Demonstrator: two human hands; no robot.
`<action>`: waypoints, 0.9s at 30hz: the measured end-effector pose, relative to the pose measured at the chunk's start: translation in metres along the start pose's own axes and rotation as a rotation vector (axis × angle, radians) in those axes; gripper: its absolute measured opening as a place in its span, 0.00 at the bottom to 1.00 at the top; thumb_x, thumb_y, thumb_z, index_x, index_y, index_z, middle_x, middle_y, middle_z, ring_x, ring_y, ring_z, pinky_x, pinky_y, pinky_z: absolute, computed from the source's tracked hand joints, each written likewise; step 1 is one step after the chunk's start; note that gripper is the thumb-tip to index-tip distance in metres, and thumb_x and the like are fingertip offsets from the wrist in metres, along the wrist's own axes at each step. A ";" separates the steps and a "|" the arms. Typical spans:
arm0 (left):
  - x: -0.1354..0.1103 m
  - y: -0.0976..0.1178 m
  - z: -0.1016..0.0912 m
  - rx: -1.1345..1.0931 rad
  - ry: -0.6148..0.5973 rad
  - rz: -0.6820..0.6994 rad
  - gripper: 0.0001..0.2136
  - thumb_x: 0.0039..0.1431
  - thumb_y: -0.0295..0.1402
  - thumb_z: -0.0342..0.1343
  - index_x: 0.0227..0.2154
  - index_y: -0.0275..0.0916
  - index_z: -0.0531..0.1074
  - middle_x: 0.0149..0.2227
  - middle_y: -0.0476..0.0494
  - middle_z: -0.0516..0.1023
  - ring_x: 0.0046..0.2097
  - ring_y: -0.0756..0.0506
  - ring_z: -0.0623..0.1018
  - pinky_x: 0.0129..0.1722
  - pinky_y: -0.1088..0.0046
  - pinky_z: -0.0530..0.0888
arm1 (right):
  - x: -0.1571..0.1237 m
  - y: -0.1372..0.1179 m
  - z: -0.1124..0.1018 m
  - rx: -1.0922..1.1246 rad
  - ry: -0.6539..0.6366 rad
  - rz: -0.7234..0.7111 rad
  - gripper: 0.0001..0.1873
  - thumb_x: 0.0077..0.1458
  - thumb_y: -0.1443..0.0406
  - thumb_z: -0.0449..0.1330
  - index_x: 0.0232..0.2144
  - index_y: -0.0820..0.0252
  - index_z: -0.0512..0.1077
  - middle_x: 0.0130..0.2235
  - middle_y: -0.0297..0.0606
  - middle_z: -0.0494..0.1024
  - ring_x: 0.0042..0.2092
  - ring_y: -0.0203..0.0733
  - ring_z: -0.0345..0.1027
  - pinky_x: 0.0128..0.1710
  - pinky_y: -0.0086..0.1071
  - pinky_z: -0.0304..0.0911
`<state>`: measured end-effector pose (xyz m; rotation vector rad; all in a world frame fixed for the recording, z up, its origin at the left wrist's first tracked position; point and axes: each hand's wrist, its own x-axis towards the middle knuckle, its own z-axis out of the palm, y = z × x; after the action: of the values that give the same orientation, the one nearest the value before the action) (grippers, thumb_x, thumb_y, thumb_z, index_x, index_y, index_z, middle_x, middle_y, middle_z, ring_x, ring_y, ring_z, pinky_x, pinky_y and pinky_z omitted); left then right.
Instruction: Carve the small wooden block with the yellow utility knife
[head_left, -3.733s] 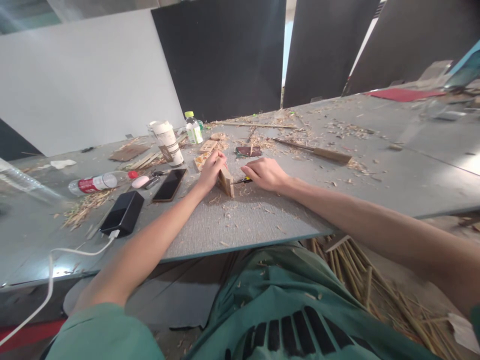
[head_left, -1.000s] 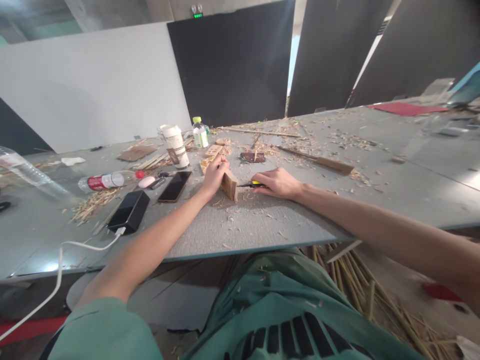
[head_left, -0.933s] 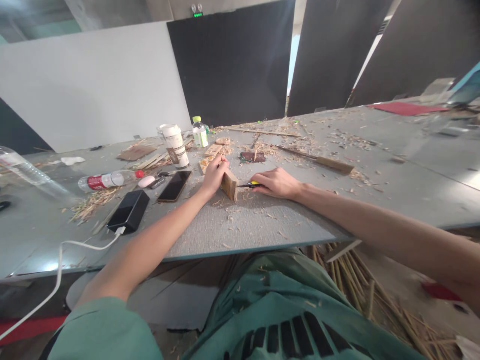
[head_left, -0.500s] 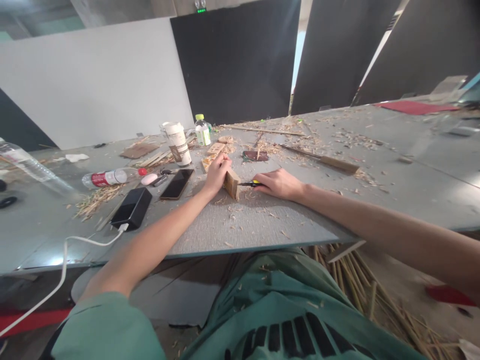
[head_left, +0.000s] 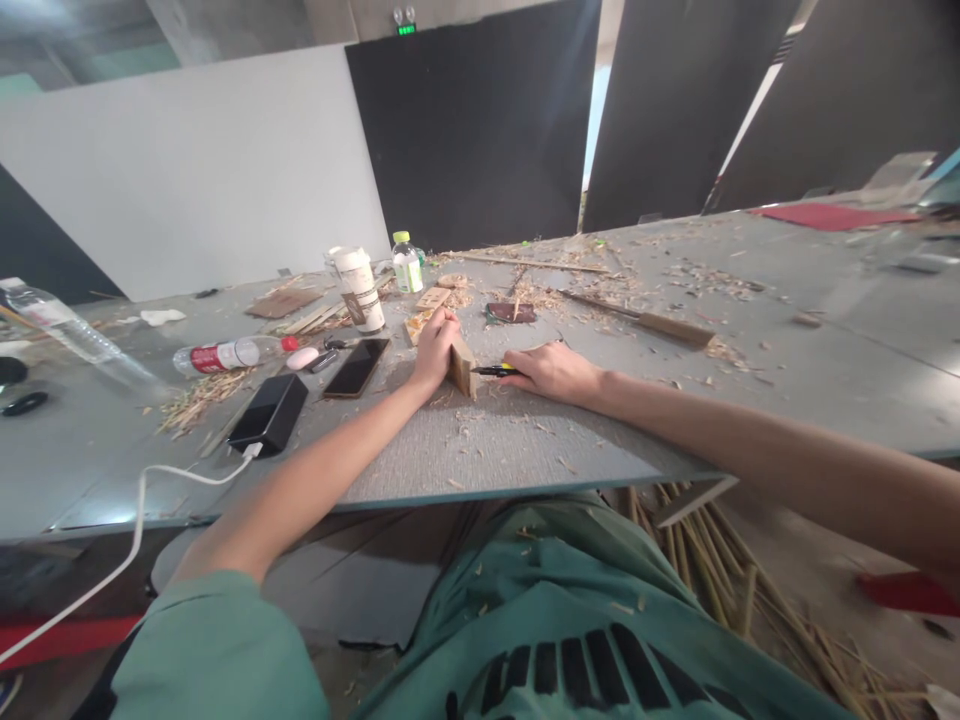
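Note:
My left hand [head_left: 437, 345] is closed around a small wooden block [head_left: 463, 370] that stands on edge on the grey table [head_left: 420, 450]. From the other side my right hand [head_left: 551, 371] grips a black and yellow utility knife [head_left: 499, 370]. The knife's tip points left and meets the face of the block, or lies very close to it. Wood shavings are scattered on the table around both hands. Behind my left hand lies a flat light piece of wood [head_left: 433, 298].
Left of my hands are a phone [head_left: 358, 367], a black box-shaped device [head_left: 268, 415] with a white cable, a lying bottle [head_left: 225, 355] and a paper cup [head_left: 358, 290]. A green-capped bottle [head_left: 406, 265] stands behind. A wooden-handled tool [head_left: 675, 328] lies right. Bamboo strips [head_left: 712, 560] lie below the table.
The knife and my right hand have shifted very slightly left against the block. My left hand keeps its hold. The whole view has moved a little.

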<state>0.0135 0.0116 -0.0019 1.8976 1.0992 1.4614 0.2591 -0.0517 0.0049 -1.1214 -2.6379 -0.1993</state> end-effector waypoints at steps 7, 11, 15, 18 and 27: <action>0.000 0.005 -0.001 0.007 -0.013 0.003 0.14 0.69 0.45 0.47 0.29 0.45 0.62 0.32 0.44 0.71 0.42 0.39 0.75 0.45 0.58 0.73 | 0.000 -0.005 -0.007 0.020 -0.045 -0.016 0.26 0.76 0.45 0.46 0.42 0.56 0.71 0.36 0.40 0.81 0.32 0.41 0.68 0.32 0.34 0.47; 0.002 0.004 -0.002 0.007 -0.031 -0.003 0.12 0.67 0.43 0.49 0.29 0.45 0.63 0.30 0.45 0.72 0.39 0.40 0.74 0.43 0.58 0.73 | -0.002 -0.008 -0.008 0.017 -0.034 -0.007 0.25 0.77 0.45 0.46 0.42 0.56 0.71 0.38 0.40 0.82 0.32 0.42 0.68 0.32 0.35 0.46; 0.003 0.001 -0.002 -0.001 -0.037 0.007 0.11 0.66 0.40 0.50 0.28 0.45 0.64 0.30 0.45 0.72 0.39 0.40 0.74 0.45 0.58 0.73 | -0.003 -0.008 -0.006 0.001 -0.018 0.031 0.28 0.77 0.44 0.43 0.45 0.56 0.72 0.38 0.42 0.82 0.31 0.42 0.67 0.32 0.35 0.44; 0.003 -0.001 -0.001 -0.008 -0.038 0.000 0.10 0.67 0.39 0.51 0.28 0.45 0.64 0.30 0.45 0.73 0.38 0.40 0.74 0.46 0.57 0.74 | -0.002 -0.007 -0.004 -0.008 -0.024 0.056 0.30 0.76 0.42 0.43 0.45 0.57 0.73 0.36 0.43 0.82 0.30 0.43 0.66 0.32 0.36 0.43; 0.005 -0.004 0.003 -0.033 -0.021 -0.002 0.12 0.69 0.38 0.51 0.28 0.45 0.63 0.30 0.44 0.71 0.40 0.39 0.74 0.44 0.58 0.72 | 0.003 -0.007 -0.009 -0.030 -0.108 -0.021 0.28 0.73 0.41 0.52 0.39 0.56 0.75 0.37 0.41 0.82 0.31 0.41 0.68 0.31 0.36 0.42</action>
<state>0.0157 0.0182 -0.0028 1.8843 1.0613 1.4461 0.2538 -0.0568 0.0138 -1.1452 -2.7512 -0.1885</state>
